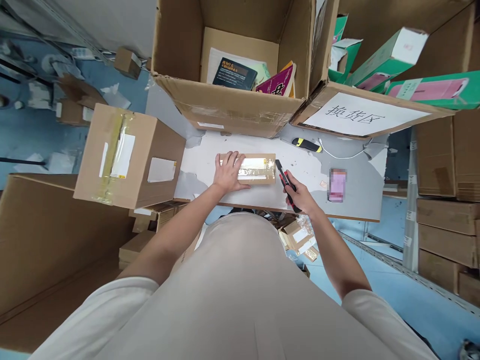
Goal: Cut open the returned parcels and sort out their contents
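Observation:
A small taped cardboard box (pixel 257 178) with a white label lies flat on the white worktable (pixel 240 200). My left hand (pixel 228 172) rests on its left end, fingers spread over the top. In my right hand (pixel 300 194) is a black and red utility knife (pixel 287 185), gripped by the handle. Its tip is close to the box's right end; whether it touches, I cannot tell. Farther back on the table lies a second, black and yellow utility knife (pixel 306 145).
An open carton (pixel 232 105) with books stands at the back. Right of it, another carton (pixel 371 112) holds green boxes. A large taped carton (pixel 131 160) sits at the left. A pink, blurred item (pixel 337 185) and a white cable (pixel 345 157) lie on the table's right.

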A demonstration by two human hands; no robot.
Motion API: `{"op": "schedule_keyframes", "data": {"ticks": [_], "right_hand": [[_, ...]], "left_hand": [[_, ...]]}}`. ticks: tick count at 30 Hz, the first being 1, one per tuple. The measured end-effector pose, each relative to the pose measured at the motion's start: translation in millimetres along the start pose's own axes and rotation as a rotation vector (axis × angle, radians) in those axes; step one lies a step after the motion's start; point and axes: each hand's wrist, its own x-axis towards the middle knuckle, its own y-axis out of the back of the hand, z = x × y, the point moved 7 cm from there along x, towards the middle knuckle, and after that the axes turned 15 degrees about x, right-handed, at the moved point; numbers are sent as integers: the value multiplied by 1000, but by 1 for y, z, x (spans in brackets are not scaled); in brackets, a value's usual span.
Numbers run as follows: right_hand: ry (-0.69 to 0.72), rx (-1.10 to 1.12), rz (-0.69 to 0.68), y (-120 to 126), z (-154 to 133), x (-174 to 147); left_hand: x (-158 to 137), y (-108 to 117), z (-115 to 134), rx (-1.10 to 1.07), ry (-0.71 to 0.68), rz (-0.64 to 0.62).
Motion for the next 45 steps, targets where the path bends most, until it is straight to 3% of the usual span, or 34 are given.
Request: {"op": "schedule_keyframes", "data": {"ticks": [4,8,13,18,23,26,31,35,38,42,45], "right_hand": [[53,-333,23,2,-19,-5],[153,-707,53,-14,-32,-18],[74,-890,59,-34,-24,-38],[23,-889,91,-34,-17,-60],[64,-823,92,-24,-15,-74],[118,-708,220,-10,-7,-76],[30,-655,401,8,44,-35],[-86,-621,484,10,90,14],[-99,-596,534,6,111,28],[47,-621,587,4,95,21],[258,-664,582,1,42,22]], "left_hand": [[1,-1,-1,-13,14,10],[1,-2,-1,-29,24,14],[0,-4,-2,-51,25,20],[0,-5,-2,-64,15,23],[-1,-5,-2,-45,0,50],[-1,-4,-2,-35,-30,78],[-10,2,-3,-13,-90,157],[-43,-2,4,2,-106,163],[-70,-15,13,19,-114,100],[-85,-28,18,24,-97,45],[-83,-31,17,-9,-89,31]]}}
